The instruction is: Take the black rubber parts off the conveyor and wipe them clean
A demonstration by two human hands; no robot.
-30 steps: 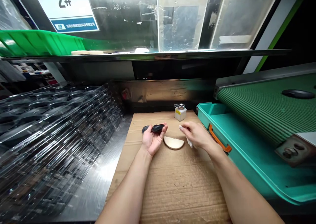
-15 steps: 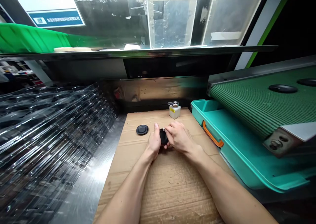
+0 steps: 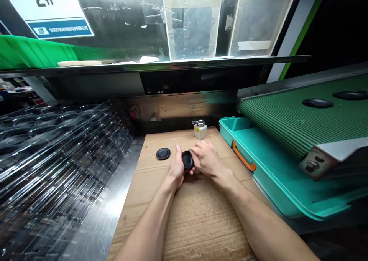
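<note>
Between my hands is a round black plastic cap (image 3: 188, 160), held just above the cardboard sheet (image 3: 198, 218). My left hand (image 3: 177, 164) grips its left side, with the thumb pointing up. The fingers of my right hand (image 3: 206, 158) are closed on its right edge, and their tips partly cover it. Whether the right fingertips also pinch something small, I cannot make out. A second round black cap (image 3: 163, 153) lies flat on the cardboard, left of my left hand. Beyond my hands stands a small white bottle (image 3: 200, 130) with a metal top and a yellow label.
At right, a teal tray (image 3: 270, 184) with an orange latch sits below a green conveyor belt (image 3: 276, 117) carrying black round parts (image 3: 317, 103). Stacked clear plastic trays (image 3: 66, 165) fill the left. A metal shelf (image 3: 172, 66) with a green bin (image 3: 34, 52) crosses the back.
The view has shifted slightly. The cap in my hands now shows more of its round face, and the small white bit at the right fingertips no longer shows clearly.
</note>
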